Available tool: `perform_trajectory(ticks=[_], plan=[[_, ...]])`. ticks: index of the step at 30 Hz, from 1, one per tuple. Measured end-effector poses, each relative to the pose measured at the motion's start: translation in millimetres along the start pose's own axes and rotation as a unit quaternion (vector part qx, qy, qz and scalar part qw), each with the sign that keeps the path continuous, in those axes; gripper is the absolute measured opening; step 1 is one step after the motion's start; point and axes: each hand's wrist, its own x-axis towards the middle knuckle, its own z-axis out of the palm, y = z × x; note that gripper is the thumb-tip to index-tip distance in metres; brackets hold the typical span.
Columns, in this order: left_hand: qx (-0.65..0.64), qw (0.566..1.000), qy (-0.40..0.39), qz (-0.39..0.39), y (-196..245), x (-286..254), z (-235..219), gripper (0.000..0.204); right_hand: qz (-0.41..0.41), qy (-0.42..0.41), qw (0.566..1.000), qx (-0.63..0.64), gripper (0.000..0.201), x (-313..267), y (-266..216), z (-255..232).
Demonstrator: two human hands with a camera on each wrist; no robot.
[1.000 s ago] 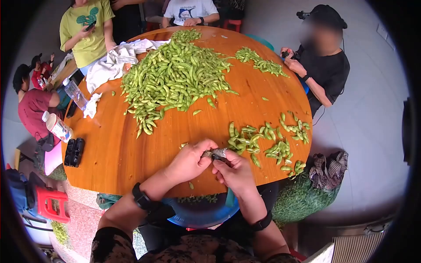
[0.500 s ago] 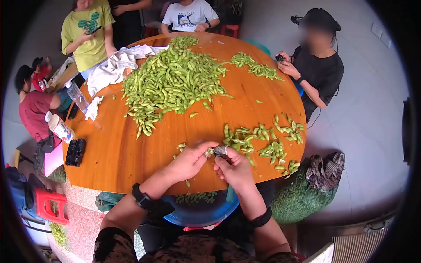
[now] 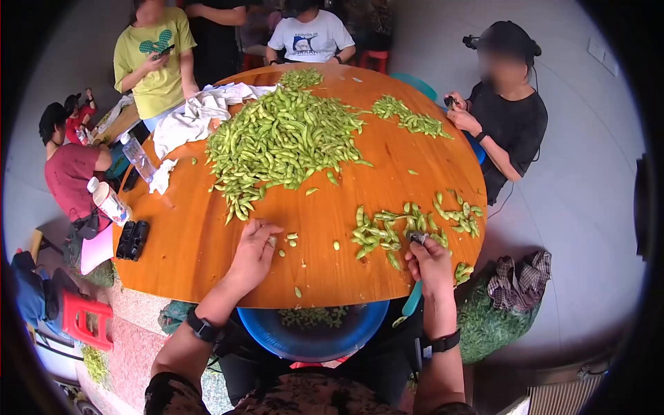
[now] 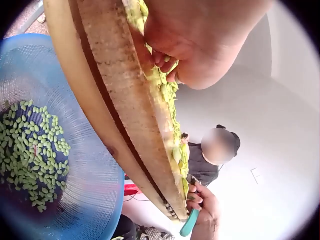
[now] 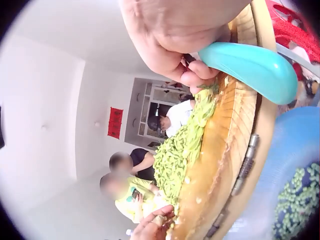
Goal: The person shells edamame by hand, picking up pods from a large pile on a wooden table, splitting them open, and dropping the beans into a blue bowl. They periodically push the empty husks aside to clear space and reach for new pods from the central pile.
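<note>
My left hand (image 3: pixel 252 256) is over the near middle of the wooden table (image 3: pixel 200 270), its index finger stretched out. A pale green bean (image 4: pixel 166 58) shows between its curled fingers in the left wrist view. Several shelled beans (image 3: pixel 292 239) lie just right of that hand. At the right, my right hand (image 3: pixel 430 266) grips a tool with a teal handle (image 5: pixel 250 67), which sticks out toward me past the palm. Its working end is mostly hidden by the fingers. Those fingertips are right at a loose group of green soybean pods (image 3: pixel 377 234); a grey wrapping shows near them.
A large heap of pods (image 3: pixel 283 138) covers the table's far middle. Below the near edge stands a blue basin (image 3: pixel 256 332) with shelled beans. Bottles (image 3: pixel 109 200), a black case (image 3: pixel 132 240) and white cloth (image 3: pixel 187 124) line the left side. Other people are around the table.
My hands, earlier close together at a pod, have parted: left hand to the left, right hand with the tool to the right over the pods. More beans show on the table between them.
</note>
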Motion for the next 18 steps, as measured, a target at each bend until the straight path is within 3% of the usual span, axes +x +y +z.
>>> perform_trajectory(ticks=[4,6,7,10,12,14,18], plan=[[-0.03,0.999,-0.029,0.007,9.5,3.6,18.2,0.022,-0.006,-0.014,1.0,-0.004,0.016,0.2,2.6,-0.6],[-0.027,0.992,-0.106,0.062,22.6,1.7,24.1,0.023,-0.008,-0.008,1.0,-0.002,0.014,0.1,3.2,-0.5],[-0.047,0.987,-0.15,0.046,29.4,0.3,23.1,0.03,-0.011,-0.016,1.0,-0.009,0.015,-1.4,1.3,-0.7],[-0.121,0.981,-0.153,0.014,51.9,-6.3,33.5,0.038,-0.016,-0.031,0.999,-0.022,0.015,-3.8,0.4,-0.9],[-0.094,0.986,-0.137,0.018,60.2,0.5,39.3,0.043,-0.01,-0.029,0.999,-0.027,0.015,-3.7,1.1,-1.2],[-0.09,0.988,-0.121,0.043,56.5,9.0,48.4,0.041,-0.012,-0.041,0.999,-0.021,0.015,-2.9,1.7,-2.5],[-0.097,0.971,-0.193,0.1,60.3,5.6,51.8,0.025,-0.009,-0.042,0.998,-0.038,0.016,-1.1,5.2,-5.5]])
